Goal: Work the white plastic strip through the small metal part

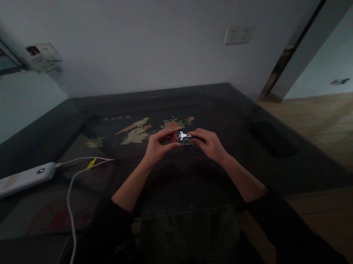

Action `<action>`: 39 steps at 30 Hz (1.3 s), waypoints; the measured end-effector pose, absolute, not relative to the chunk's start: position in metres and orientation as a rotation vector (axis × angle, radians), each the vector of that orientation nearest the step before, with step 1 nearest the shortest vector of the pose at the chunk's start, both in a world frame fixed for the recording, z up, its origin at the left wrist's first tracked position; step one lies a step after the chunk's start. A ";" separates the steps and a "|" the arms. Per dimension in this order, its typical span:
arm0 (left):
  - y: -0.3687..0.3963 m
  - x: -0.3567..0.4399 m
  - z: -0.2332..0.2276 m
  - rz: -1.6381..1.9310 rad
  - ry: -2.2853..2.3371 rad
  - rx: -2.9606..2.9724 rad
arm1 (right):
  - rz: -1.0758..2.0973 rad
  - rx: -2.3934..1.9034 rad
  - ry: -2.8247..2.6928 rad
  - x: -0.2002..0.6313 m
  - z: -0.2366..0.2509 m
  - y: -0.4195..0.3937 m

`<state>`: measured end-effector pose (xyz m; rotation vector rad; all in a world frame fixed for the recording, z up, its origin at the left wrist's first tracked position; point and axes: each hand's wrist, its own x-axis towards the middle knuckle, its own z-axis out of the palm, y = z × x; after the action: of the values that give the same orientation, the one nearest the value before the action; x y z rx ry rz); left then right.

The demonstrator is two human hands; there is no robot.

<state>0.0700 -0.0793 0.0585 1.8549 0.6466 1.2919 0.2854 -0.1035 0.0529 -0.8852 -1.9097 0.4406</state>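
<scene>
Both hands meet above the middle of the dark glass-topped desk point(293, 166), well in from its near edge. The left hand point(157, 147) and the right hand point(209, 143) share a small shiny metal object point(185, 138), which looks like a nail clipper, though the dim light leaves that uncertain. The left fingers point(167, 135) are curled in close, thumb and forefinger pinched on the left end of the metal piece. The right fingers point(197, 137) are likewise drawn nearly shut around its right end. It is lifted off the desk surface, between the two hands, not resting on anything.

As to progress, the clipper-like piece is already picked up and gripped at both ends, and it appears to be handled or adjusted between the fingertips. Whether its lever is swung out or folded flat cannot be told at this size, so how much of the handling is left is unclear.

Toward the left edge of the desk lies a white power bank point(19, 181) with a white cable point(70, 202) running from it toward the near edge. A dark flat object point(272, 138) lies near the right edge. Under the glass a painted bird-and-flower motif point(145, 131) shows toward the far side. A double wall socket point(238, 34) sits on the wall beyond the far edge.
</scene>
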 end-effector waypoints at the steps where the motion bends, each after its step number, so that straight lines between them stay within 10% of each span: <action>1: -0.078 0.070 0.057 1.305 0.652 1.848 | 0.434 -0.878 -1.909 0.285 0.053 -0.104; 39: -0.078 0.071 0.057 1.175 0.732 1.746 | 0.253 -0.927 -2.073 0.296 0.051 -0.095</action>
<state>0.0710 -0.0780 0.0568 1.7463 0.7323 1.1747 0.2964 -0.0949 0.0513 -0.9272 -2.0732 0.2530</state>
